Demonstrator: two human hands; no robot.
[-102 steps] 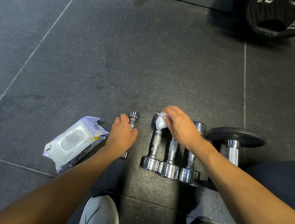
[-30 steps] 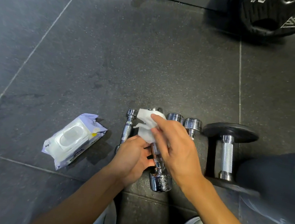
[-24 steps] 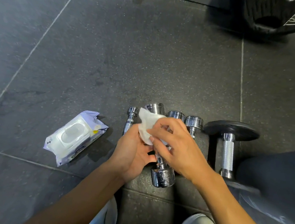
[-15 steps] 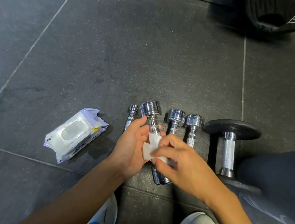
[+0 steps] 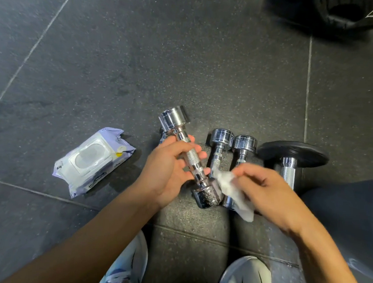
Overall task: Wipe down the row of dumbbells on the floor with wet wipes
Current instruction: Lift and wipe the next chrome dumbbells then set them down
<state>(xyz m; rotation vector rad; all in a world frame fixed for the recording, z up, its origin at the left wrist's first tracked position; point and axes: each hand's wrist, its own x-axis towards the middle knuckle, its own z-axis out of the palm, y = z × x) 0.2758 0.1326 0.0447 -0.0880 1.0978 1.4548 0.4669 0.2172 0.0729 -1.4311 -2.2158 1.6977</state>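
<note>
My left hand (image 5: 167,173) holds a chrome dumbbell (image 5: 187,152) by its knurled handle, lifted off the floor and tilted, far head up to the left. My right hand (image 5: 264,192) pinches a crumpled white wet wipe (image 5: 233,189) against the dumbbell's near head. Two more chrome dumbbells (image 5: 219,148) (image 5: 244,150) lie side by side on the floor just right of it. The smallest chrome dumbbell (image 5: 164,137) is mostly hidden behind my left hand. A larger dumbbell with black plates (image 5: 291,154) lies at the right end of the row.
A lilac pack of wet wipes (image 5: 92,160), lid shut, lies on the dark rubber floor tiles to the left. My two pale trainers (image 5: 126,270) (image 5: 246,280) are at the bottom edge, my knee at right. A black weight plate (image 5: 347,11) sits at the top right.
My left hand left the smallest dumbbell and lifted the second one out of the row. The wipe has slid from its far head down along the handle to the near head.
</note>
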